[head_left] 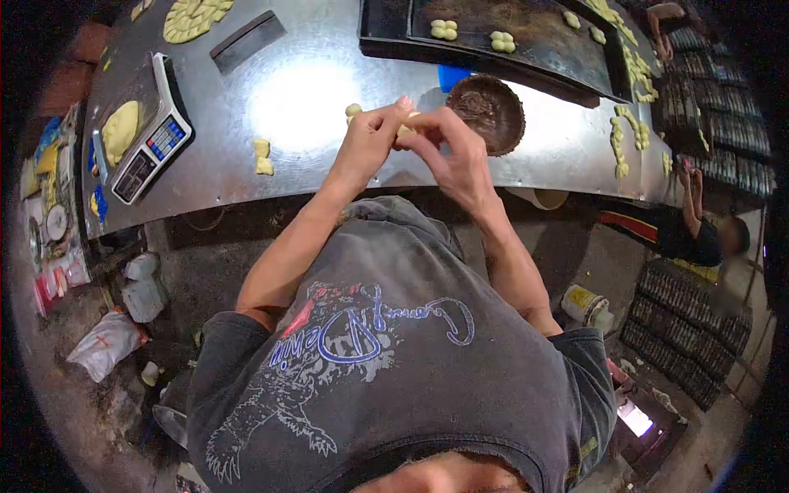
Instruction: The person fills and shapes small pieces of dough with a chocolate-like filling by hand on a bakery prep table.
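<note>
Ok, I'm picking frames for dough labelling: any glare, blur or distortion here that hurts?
Head view: a white glare patch blows out the steel table just beside the hands; the fisheye bends the table edge and blackens the corners; the other person at the right rim is blurred; the dough piece pinched between left hand and right hand is sharp but mostly hidden by fingers.
</note>
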### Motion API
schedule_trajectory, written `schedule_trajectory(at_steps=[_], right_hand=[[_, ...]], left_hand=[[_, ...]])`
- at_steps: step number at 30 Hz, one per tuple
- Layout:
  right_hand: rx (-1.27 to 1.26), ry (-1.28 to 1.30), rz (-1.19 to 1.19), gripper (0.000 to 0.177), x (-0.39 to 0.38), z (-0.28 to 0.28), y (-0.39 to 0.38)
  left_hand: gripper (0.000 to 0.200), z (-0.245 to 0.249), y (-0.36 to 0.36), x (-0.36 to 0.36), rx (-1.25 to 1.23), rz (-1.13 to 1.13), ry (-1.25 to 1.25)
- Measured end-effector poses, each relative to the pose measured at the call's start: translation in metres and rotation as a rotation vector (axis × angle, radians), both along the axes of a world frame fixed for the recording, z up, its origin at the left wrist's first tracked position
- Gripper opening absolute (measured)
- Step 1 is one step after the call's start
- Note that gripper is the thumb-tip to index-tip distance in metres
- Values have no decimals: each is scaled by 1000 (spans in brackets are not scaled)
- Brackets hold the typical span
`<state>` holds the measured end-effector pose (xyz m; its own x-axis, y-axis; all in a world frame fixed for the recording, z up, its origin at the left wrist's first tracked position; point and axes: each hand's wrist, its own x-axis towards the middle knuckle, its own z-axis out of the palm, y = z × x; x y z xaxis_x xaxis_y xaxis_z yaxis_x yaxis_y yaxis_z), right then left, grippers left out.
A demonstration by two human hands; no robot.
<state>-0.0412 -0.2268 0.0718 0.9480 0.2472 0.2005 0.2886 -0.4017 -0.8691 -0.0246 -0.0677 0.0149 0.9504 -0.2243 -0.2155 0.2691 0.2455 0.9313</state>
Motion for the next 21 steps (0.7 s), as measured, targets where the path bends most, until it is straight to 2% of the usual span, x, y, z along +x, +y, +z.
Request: schedule_trajectory(at_steps=[2, 5, 6, 8, 9, 13, 17, 18, 21], right_hand=[[34, 188, -83, 22, 6, -11, -21], [380, 330, -141, 23, 18, -30, -53], [691, 384, -159, 20, 14, -3, -42], [735, 415, -175, 18, 17, -15, -54], [760, 430, -181, 17, 18, -20, -59], [669, 267, -249, 15, 14, -35, -60], [151, -198, -112, 17, 7, -15, -61], [167, -195, -81, 18, 7, -17, -62], [-150, -327, 6, 15, 15, -22, -77]], left_hand=[[39, 0, -14, -2, -3, 4, -147], [38, 3, -36, -6, 51, 17, -438], [36, 6, -43, -7, 96, 17, -510], [35, 13, -55, -8, 217, 27, -632], [35, 14, -62, -9, 223, 45, -591], [32, 15, -80, -11, 192, 152, -407], [34, 10, -85, -7, 18, 297, -144], [49, 19, -84, -9, 86, 273, -162], [64, 17, -90, -16, 71, 265, -42]])
